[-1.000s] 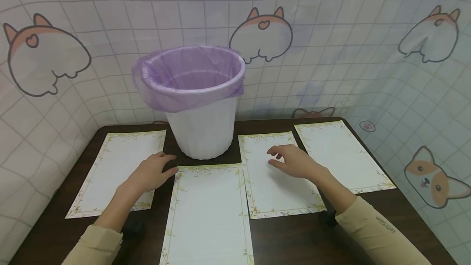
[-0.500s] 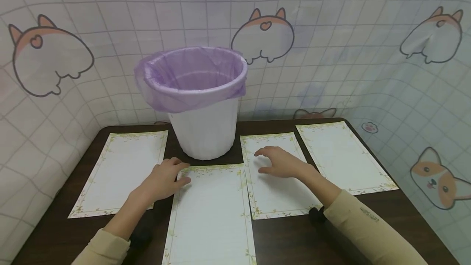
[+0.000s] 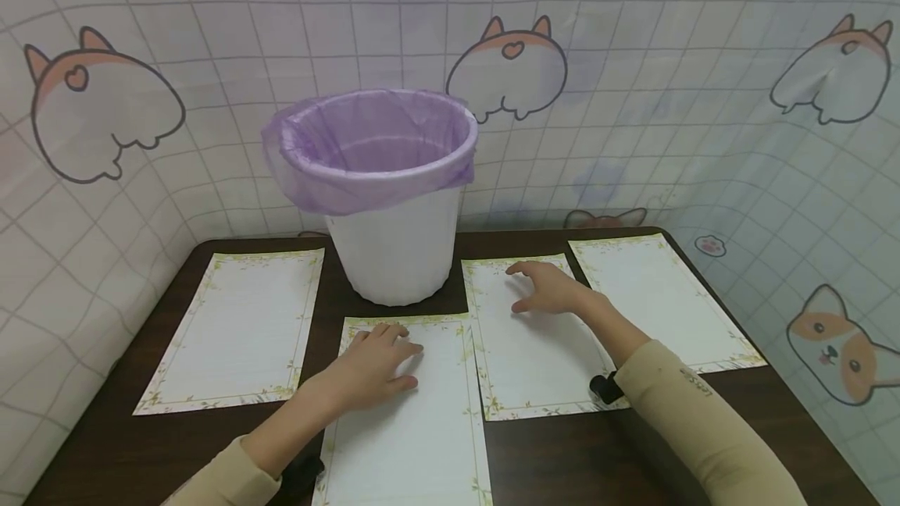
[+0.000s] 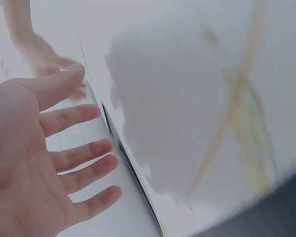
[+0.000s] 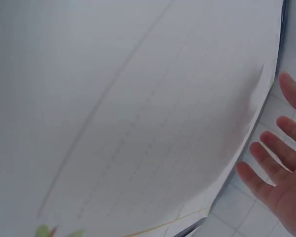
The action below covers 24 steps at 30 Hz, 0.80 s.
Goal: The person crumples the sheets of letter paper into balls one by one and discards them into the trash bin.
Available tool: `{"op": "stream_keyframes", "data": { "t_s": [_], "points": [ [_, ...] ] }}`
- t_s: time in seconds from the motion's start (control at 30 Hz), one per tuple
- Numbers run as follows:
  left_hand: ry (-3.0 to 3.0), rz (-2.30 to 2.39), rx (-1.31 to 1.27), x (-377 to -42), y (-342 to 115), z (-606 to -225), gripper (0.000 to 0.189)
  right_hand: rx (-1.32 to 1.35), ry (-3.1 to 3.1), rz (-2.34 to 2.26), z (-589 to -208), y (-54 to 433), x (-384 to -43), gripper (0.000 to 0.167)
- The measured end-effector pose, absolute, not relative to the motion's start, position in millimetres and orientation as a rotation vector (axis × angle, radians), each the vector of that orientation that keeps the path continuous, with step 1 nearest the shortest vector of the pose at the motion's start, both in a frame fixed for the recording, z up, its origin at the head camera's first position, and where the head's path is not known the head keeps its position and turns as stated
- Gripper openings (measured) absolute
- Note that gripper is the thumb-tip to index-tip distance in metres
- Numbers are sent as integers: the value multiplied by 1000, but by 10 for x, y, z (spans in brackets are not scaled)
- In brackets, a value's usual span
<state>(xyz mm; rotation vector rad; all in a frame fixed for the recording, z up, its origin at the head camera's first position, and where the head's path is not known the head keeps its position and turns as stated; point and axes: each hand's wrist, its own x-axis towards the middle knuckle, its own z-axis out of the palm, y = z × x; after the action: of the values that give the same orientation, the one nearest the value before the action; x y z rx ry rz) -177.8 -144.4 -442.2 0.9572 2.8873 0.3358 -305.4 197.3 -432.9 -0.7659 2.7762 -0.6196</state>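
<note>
My left hand (image 3: 367, 372) has moved inward and toward me since half a second ago, from the upper left corner of the front sheet of paper (image 3: 422, 443) to over its upper half. My right hand (image 3: 551, 289) has shifted slightly farther away, above the middle-right sheet (image 3: 537, 365). The bin (image 3: 394, 248) and all the sheets stay in place on the table.

Both forearms reach in from the lower corners, in beige sleeves (image 3: 703, 420). Each hand is spread and relaxed, fingers apart, thumb out, holding nothing. In the wrist views the palms show bare, with digits extended. I cannot tell whether any fingertip touches paper; shadows lie beneath both hands.

The front sheet, white with a yellow-green leafy border, lies nearest me, its right edge alongside the middle-right sheet. Matching sheets lie at far left (image 3: 232, 334) and far right (image 3: 661, 295) of the dark wooden table (image 3: 541, 459). The white bin stands behind the front sheet, lined with a purple bag (image 3: 373, 190).
</note>
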Motion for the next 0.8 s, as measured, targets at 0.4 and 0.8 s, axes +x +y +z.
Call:
{"op": "stream_keyframes", "data": {
  "t_s": [0.4,0.8],
  "points": [
    [2744,108,1127,-1566,-997,-4378,51,-724,2748,-610,-4319,2053,-3282,75],
    [2705,18,1152,-1462,-882,-4369,63,-631,2653,-568,-4349,2304,-3484,89]
  ]
}}
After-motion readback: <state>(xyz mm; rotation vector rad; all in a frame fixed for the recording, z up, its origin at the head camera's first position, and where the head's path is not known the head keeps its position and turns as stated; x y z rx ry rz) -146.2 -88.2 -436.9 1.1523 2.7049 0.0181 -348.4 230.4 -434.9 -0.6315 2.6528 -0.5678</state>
